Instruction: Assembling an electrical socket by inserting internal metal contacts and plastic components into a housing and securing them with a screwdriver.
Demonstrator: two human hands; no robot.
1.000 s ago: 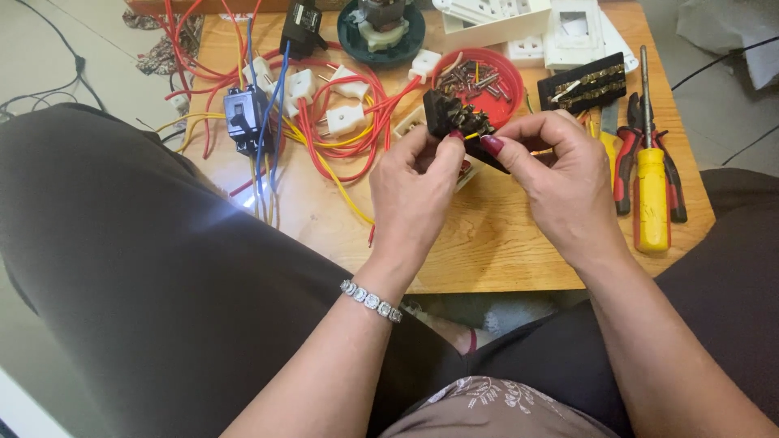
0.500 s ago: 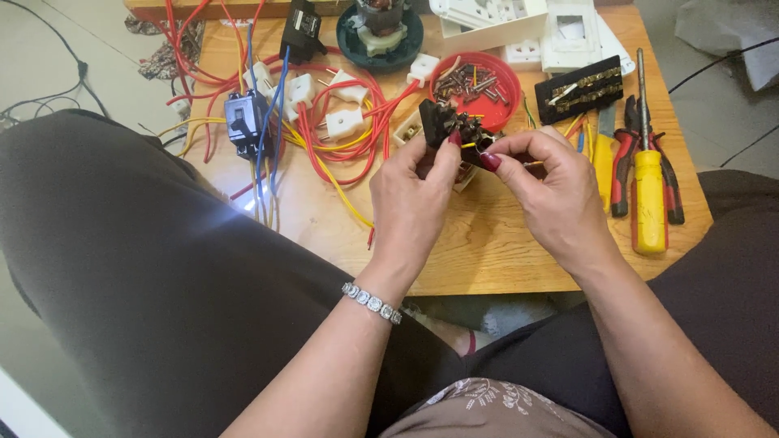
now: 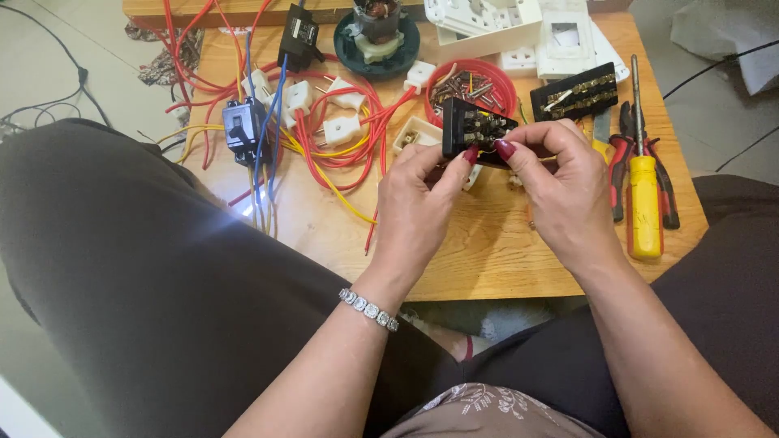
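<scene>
Both hands pinch a black terminal block (image 3: 475, 130) above the tabletop (image 3: 487, 251): left hand (image 3: 418, 191) below it, right hand (image 3: 560, 178) beside.

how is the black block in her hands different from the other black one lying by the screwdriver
The held black block is up off the table, gripped by the left hand and the right hand; the lying black block rests flat on the wooden table, untouched. The held one is tilted toward the camera, partly hidden by fingers; the lying one shows its whole length. Both are black with brass-coloured metal contacts.
</scene>
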